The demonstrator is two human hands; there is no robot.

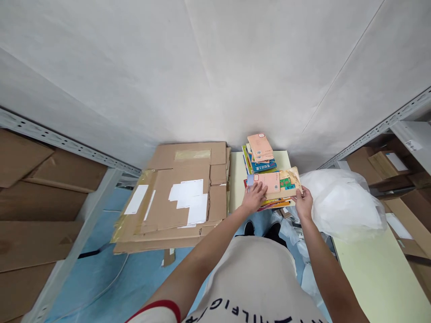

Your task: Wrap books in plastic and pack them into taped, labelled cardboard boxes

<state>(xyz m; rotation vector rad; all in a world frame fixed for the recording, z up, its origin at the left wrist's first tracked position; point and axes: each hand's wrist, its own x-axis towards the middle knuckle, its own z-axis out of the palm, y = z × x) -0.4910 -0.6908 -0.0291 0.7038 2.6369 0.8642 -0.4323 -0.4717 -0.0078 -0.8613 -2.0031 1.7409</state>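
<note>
My left hand lies with fingers spread over the lower left of a pink paperback. That book rests on a larger tan book with a green picture on its cover. The near right corner of the tan book is pinched in my right hand, thumb on top. Both books lie across the front of a book pile with colourful edges. Behind them stands another stack, with a pink book on top and a blue book below it. My left thumb is hidden.
Flattened cardboard with white paper sheets lies to the left. A bulging white plastic bag is at the right, beside a pale yellow surface. Metal shelves with cardboard boxes flank both sides. A cable runs over the blue floor.
</note>
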